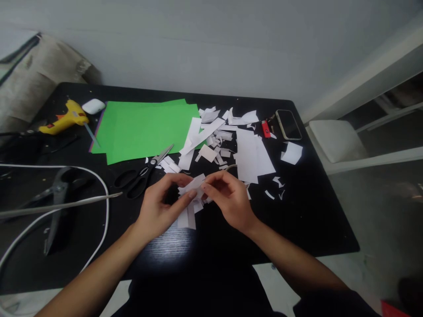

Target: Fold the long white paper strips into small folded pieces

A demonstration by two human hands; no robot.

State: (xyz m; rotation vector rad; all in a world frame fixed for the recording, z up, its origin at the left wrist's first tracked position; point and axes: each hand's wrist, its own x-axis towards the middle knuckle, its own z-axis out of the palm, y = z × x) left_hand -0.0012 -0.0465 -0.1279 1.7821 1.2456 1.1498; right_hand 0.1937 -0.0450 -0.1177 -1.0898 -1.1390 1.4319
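1. Dark clothes (198, 290) of yours are closest, with your bare arms reaching in from both sides.
2. Your left hand (161, 204) pinches a small, white, bent paper piece (198, 181) between thumb and fingers.
3. Your right hand (231, 200) pinches the right edge of that same piece, with thumb and fingertip close together. The piece is between your two hands, above the shiny black table (297, 220). More folded white paper (187, 218) shows just below your fingers; you cannot tell from here if it is all one piece.
4. To your left, a loop of smooth white cable (106, 215) runs around a big dark metal tool (57, 211).
5. Just past your left hand are scissors with black handles (143, 173), open a little, their tips over the flat, bright green paper sheets (145, 127).
6. Past your fingers you have a messy pile of little white paper scraps (214, 143). Beside it, on the right, are bigger flat white paper sheets (247, 154).
7. Farther left is a yellow glue gun (68, 118), near a rounded white plastic case (93, 106).
8. Far right, you have a small red plastic thing (265, 129) near a phone with a pale edge (288, 124).
9. Behind the table is a plain grey wall (211, 57).
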